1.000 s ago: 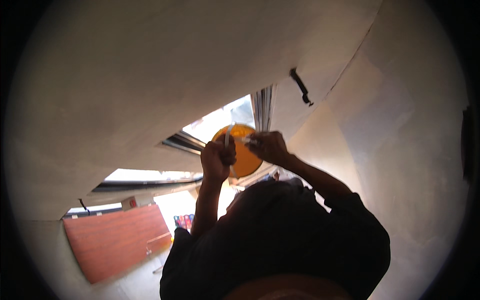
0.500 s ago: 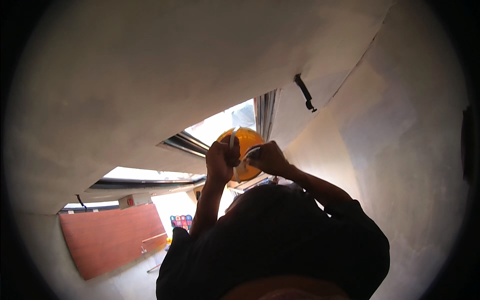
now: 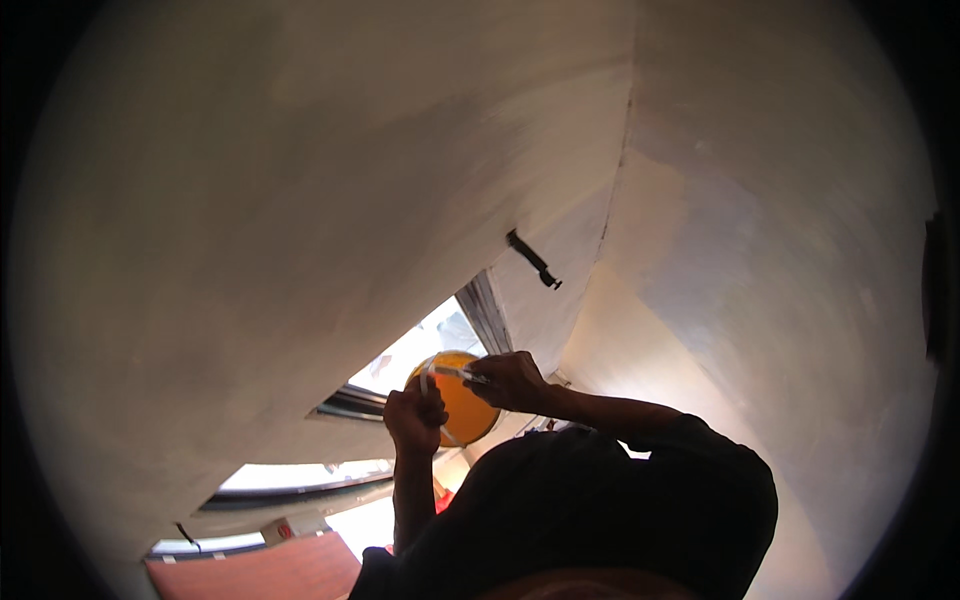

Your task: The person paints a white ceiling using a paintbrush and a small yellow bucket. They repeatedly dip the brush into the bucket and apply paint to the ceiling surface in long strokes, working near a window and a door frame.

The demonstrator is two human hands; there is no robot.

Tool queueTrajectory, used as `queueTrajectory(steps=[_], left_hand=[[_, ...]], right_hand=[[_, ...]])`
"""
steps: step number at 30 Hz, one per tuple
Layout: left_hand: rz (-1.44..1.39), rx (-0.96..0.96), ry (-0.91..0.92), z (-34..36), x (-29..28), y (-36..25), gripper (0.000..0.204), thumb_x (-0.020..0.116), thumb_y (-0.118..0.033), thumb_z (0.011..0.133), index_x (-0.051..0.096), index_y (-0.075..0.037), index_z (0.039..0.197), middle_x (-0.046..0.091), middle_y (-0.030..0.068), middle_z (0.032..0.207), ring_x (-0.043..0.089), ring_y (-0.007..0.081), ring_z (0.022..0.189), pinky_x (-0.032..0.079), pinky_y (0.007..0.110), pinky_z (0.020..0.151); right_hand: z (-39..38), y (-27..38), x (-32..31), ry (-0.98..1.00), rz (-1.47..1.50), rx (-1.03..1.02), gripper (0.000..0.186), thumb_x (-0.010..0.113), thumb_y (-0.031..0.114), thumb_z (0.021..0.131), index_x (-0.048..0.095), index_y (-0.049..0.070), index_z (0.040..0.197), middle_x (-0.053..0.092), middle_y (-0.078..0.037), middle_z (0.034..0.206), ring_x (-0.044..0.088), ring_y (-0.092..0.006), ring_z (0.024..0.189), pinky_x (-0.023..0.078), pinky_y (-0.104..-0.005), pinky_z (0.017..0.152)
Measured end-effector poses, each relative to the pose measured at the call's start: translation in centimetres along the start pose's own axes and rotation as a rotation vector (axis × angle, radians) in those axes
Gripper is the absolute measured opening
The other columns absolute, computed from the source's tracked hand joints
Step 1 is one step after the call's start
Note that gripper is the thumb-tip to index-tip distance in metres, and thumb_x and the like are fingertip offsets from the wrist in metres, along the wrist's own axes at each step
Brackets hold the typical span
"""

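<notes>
A round yellow-orange bucket (image 3: 470, 412) is in front of me, just above my dark-clothed body. My left hand (image 3: 414, 420) is closed at the bucket's left side around a narrow white strip (image 3: 427, 380), which I cannot tell to be a handle or a tool. Over the bucket's upper right edge, my right hand (image 3: 512, 383) grips a thin, pale, flat tool (image 3: 462, 375). Its left end reaches close to the white strip; whether they touch is unclear. Both hands are in shadow, and the fingers hide parts of what they hold.
Behind the bucket is a bright window (image 3: 410, 350) with a dark frame. A black bracket (image 3: 534, 260) sticks out from the large pale surface above. A patchy pale wall (image 3: 720, 240) rises on the right. At lower left is a reddish-brown panel (image 3: 260, 570).
The view has tilted, so the hands and bucket appear lower and farther left. My right hand has moved from over the bucket's inside toward its upper edge, bringing the tool near the white strip.
</notes>
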State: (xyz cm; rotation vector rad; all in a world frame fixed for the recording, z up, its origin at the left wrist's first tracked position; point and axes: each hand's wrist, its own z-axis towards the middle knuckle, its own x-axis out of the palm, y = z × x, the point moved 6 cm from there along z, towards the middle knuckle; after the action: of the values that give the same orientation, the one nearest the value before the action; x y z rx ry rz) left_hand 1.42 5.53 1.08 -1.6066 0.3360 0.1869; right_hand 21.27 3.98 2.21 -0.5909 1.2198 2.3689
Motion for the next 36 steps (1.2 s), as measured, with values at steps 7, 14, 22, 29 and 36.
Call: queueTrajectory(steps=[7,14,22,29,36], left_hand=[[0.020,0.096,0.012,-0.3,0.3,-1.3,0.027,0.039,-0.031,0.092,0.056,-0.010,0.092,0.040,-0.0039,0.055,0.033,0.0091,0.043,0.026,0.022,0.042],[-0.442,-0.179,0.088,-0.4,0.5,2.5,0.029,0.037,-0.035,0.089,0.053,-0.011,0.090,0.041,-0.0049,0.057,0.031,0.0070,0.043,0.025,0.021,0.041],[-0.781,-0.298,0.014,-1.2,-0.2,1.7,0.042,0.030,-0.045,0.089,0.054,-0.010,0.088,0.045,-0.0020,0.057,0.034,0.0094,0.042,0.028,0.023,0.040],[-0.274,-0.034,-0.076,-1.9,-0.3,-1.9,0.027,0.052,-0.015,0.097,0.055,0.000,0.075,0.037,-0.0007,0.044,0.034,0.0068,0.034,0.030,0.024,0.032],[0.049,0.170,-0.101,-2.4,0.0,-3.5,0.028,0.053,-0.016,0.096,0.057,0.002,0.075,0.038,-0.0011,0.044,0.034,0.0064,0.034,0.030,0.025,0.032]], right_hand=[[0.5,0.7,-13.7,-0.259,0.632,0.388,0.010,0.071,0.001,0.078,0.074,0.002,0.088,0.071,-0.008,0.089,0.066,-0.0123,0.069,0.054,-0.0257,0.060],[3.8,-2.5,-31.9,-1.107,0.211,0.056,0.015,0.069,0.002,0.081,0.068,-0.005,0.094,0.068,-0.006,0.076,0.063,-0.0095,0.070,0.050,-0.0237,0.062],[10.6,-10.0,-39.8,-1.373,-0.277,-0.082,0.013,0.072,0.008,0.081,0.070,-0.001,0.090,0.069,-0.008,0.072,0.064,-0.0099,0.063,0.051,-0.0244,0.058],[13.1,-10.5,-40.5,-1.345,-0.355,-0.011,0.013,0.073,0.012,0.078,0.071,0.002,0.086,0.068,-0.013,0.073,0.067,-0.0153,0.063,0.051,-0.0275,0.058],[12.7,-7.1,-32.8,-1.259,-0.220,-0.111,0.012,0.073,0.008,0.077,0.070,0.004,0.088,0.070,-0.013,0.080,0.069,-0.0194,0.069,0.053,-0.0294,0.062]])
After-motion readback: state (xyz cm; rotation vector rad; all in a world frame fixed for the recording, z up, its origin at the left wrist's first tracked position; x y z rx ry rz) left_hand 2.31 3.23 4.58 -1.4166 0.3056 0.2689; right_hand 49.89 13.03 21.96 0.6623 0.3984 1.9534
